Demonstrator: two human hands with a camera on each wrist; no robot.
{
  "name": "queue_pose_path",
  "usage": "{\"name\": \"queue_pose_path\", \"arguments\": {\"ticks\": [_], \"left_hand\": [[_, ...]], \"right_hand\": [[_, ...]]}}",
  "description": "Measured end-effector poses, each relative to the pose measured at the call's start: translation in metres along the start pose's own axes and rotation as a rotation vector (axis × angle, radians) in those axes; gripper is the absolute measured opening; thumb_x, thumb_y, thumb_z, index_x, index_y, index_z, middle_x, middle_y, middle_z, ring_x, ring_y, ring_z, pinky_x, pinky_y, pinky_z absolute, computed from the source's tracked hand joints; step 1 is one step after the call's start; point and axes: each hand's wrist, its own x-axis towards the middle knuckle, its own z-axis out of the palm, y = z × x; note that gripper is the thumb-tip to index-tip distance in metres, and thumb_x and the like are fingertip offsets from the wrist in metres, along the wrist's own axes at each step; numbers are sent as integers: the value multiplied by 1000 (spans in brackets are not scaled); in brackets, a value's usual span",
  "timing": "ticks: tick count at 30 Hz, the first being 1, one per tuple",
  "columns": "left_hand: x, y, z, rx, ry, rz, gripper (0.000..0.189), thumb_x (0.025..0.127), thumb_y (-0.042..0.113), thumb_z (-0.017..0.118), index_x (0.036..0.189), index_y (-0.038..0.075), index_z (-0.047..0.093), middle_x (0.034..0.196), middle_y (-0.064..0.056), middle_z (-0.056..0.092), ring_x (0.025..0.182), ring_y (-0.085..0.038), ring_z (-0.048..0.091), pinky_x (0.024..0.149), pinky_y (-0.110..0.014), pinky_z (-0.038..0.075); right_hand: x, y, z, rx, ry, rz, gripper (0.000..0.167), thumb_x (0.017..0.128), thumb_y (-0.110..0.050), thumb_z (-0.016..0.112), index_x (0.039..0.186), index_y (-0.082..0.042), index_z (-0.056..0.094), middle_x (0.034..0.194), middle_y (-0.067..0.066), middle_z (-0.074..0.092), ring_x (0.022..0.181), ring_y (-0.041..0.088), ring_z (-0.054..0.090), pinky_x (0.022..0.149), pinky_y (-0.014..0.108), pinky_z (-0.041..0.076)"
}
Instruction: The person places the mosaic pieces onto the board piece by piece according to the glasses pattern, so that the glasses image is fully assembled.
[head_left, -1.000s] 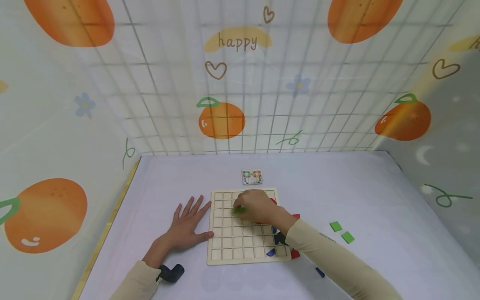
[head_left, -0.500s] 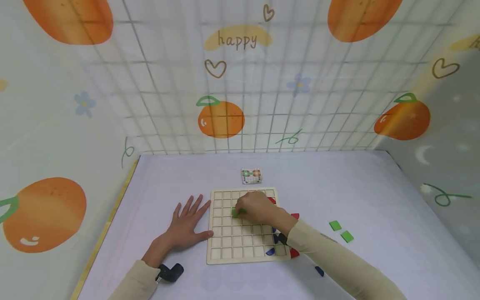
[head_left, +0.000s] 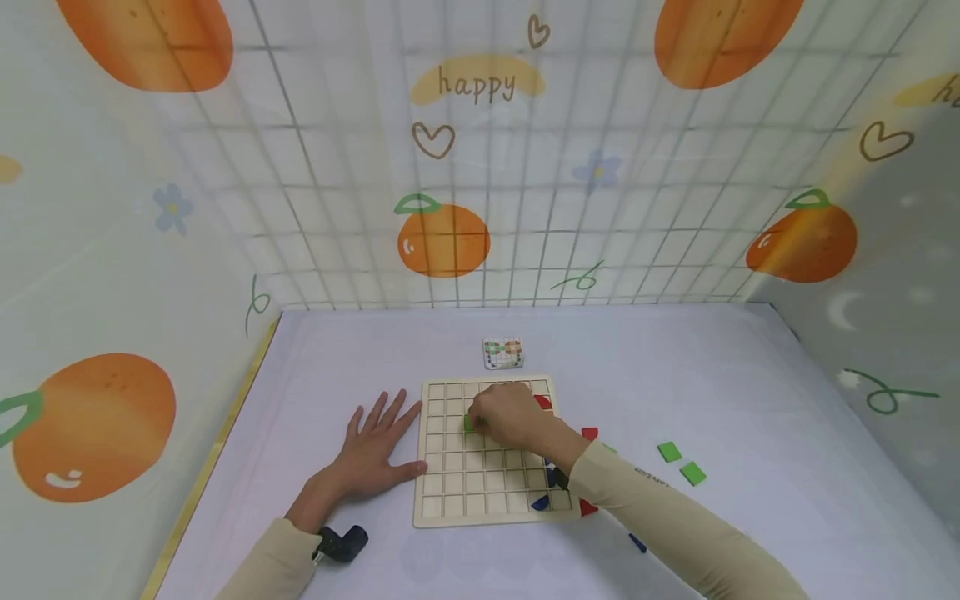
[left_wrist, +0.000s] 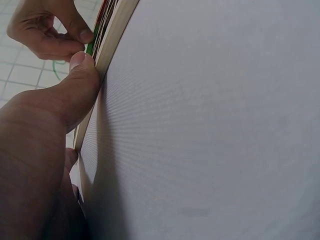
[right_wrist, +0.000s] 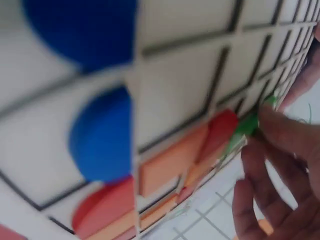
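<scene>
The worktop is flat and pale. Its far edge meets a white wall with thin dark lines and painted oranges on it. A yellow strip runs down the left edge.

A wooden board with little square boxes lies around the middle. The left hand lies with its fingers spread wide, its thumb touching the board's left side. The right hand reaches over from the right and pinches a small green piece at the board's far part, left of the middle. The hand hides some of it, so it is hard to tell if the piece sits all the way down.

A small picture card lies just past the board's far edge. To the right, two green squares lie close together, with a wide stretch of worktop past them. More worktop stretches between the left hand and the yellow strip.
</scene>
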Motion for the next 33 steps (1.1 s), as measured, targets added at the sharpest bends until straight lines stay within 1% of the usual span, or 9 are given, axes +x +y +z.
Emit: {"name": "queue_pose_path", "arguments": {"ticks": [4,9,14,17,19,22,26,29,33], "left_hand": [[0,-1,1,-1,-4,-2,96,84,72,57,157,18,27,163,-12,14,148,-39,5,111,-66,3],[0,0,1,16,5,-3,96,84,72,57,157,17,28,162,-13,16,148,-39,6,111,-66,4],[0,1,1,11,-2,-4,96,84,71,58,157,17,28,162,-14,16,147,-40,7,111,-67,4],[0,1,2,21,-4,-15,96,83,72,58,157,18,27,163,-12,15,148,-38,6,111,-66,4],[1,1,3,23,-3,-16,96,83,73,57,157,18,27,163,-12,15,148,-38,5,112,-66,3],[2,2,3,24,-3,-14,97,83,73,56,157,18,27,163,-12,15,148,-38,5,112,-66,3],[2,3,3,36,3,-17,97,83,74,56,157,19,27,163,-12,15,148,-38,5,112,-66,3],[2,3,2,35,8,-22,97,83,73,57,157,19,27,163,-12,15,148,-38,6,112,-66,4],[1,3,3,29,13,-21,97,83,73,57,157,18,28,162,-13,16,148,-39,7,111,-66,4]], "right_hand": [[1,-1,0,-6,-10,-3,13,82,-14,79,75,-25,77,78,-15,69,70,5,63,49,22,46],[2,0,2,-23,0,25,15,83,-14,79,74,-26,76,77,-13,66,70,7,64,49,23,46],[0,0,1,-52,-13,-13,18,83,-8,76,75,-24,75,75,-12,65,65,6,60,46,22,44],[-5,4,-2,-16,-26,-24,13,84,-10,76,82,-23,76,83,-12,67,71,8,63,51,24,48],[-10,8,-4,22,-40,3,12,86,-12,76,90,-22,78,92,-11,68,81,10,65,59,26,52],[-24,18,-10,47,-49,60,13,87,-14,75,97,-22,78,101,-9,68,91,13,63,71,30,54],[-52,33,-16,45,-24,118,13,86,-16,77,98,-21,78,102,-7,69,96,16,58,81,34,51],[-78,41,-18,49,-24,150,14,84,-20,80,98,-21,78,99,-7,68,96,17,56,80,35,49],[-113,45,-22,66,-70,254,21,82,-24,82,102,-20,77,100,-6,67,94,16,55,77,33,51]]}}
